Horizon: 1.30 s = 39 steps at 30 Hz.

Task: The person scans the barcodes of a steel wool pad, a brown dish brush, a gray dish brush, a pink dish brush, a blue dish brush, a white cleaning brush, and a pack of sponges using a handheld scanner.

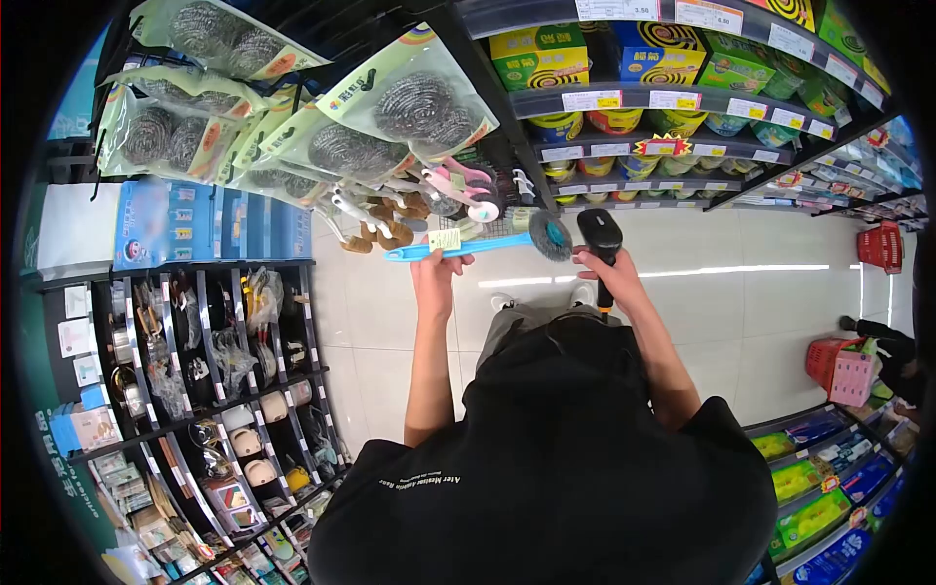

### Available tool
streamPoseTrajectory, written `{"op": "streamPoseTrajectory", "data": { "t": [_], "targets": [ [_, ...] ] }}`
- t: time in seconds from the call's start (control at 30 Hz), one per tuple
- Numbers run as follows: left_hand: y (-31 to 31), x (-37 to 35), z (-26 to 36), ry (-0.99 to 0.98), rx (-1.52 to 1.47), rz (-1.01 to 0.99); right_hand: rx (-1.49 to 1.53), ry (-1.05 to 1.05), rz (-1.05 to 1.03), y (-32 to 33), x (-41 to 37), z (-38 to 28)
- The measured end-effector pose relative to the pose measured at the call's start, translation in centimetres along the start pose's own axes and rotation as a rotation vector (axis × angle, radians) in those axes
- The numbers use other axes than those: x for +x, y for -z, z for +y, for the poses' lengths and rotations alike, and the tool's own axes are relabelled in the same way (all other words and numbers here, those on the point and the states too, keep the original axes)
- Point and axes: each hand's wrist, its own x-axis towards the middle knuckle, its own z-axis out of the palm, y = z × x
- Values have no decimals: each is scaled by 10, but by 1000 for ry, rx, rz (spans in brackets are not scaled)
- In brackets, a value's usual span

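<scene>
A long blue-handled scrub brush [502, 244] lies almost level in front of me, its round grey bristle head towards the right. The fingers of my left hand [441, 281] are closed around its handle, beside a pale yellow label [446, 240]. My right hand [616, 276] is wrapped round the grip of a black handheld barcode scanner [599, 230], which stands upright just right of the bristle head. Brush and scanner are apart. Beyond my left hand hang several small brushes [390, 229] with white, pink and brown parts.
Packs of steel wool scourers [419, 102] hang on hooks at upper left. Shelves of boxed goods [663, 54] curve along the upper right. A rack of housewares [214, 390] stands on the left. Red baskets [879, 248] and another person's arm [882, 336] are at far right.
</scene>
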Motion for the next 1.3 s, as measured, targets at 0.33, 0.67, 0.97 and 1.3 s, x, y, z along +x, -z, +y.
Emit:
{"op": "streamPoseTrajectory", "data": {
  "t": [0.33,0.67,0.97,1.3],
  "targets": [
    [18,-20,-14,93,-251,-20,156,-53,-76,-27,-8,-26],
    [-11,-62,-26,317,85,-220,-33,39,-27,-84,-16,-25],
    [20,-67,-2,261,57,-260,-187,78,-43,-104,-47,-34],
    [59,-80,-12,193,289,-228,-320,163,170,-140,-68,18]
  ]
}}
